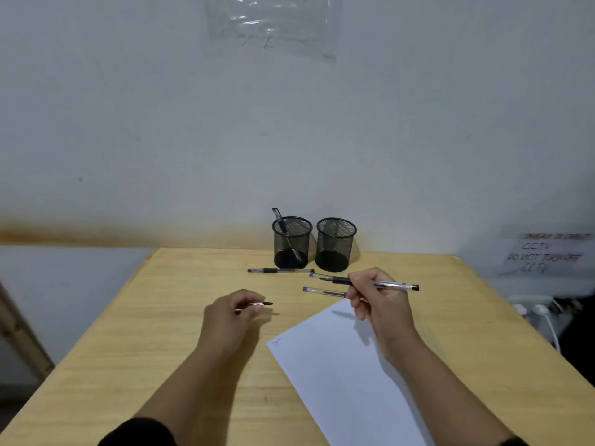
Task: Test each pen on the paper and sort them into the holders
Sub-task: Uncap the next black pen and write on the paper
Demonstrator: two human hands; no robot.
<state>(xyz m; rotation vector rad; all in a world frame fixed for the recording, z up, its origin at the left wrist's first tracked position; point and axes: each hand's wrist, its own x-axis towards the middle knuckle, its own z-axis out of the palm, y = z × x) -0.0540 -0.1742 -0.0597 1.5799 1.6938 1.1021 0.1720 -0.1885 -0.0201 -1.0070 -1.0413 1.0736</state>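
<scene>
My right hand (376, 300) grips a clear pen (391, 285) with a black grip, held level above the far corner of the white paper (347, 381), its bare tip pointing left. My left hand (230, 317) pinches the pen's cap (262, 304) just over the table. Two black mesh holders stand at the back: the left holder (292, 243) has one black pen in it, the right holder (335, 244) looks empty. Two more pens lie on the table, one (280, 270) in front of the left holder, another (323, 291) near my right fingers.
The wooden table (145, 349) meets a white wall. A small scribble (277, 341) marks the paper's left corner. At the right edge are a paper sign (547, 252) on the wall and white plugs with a cable (541, 313).
</scene>
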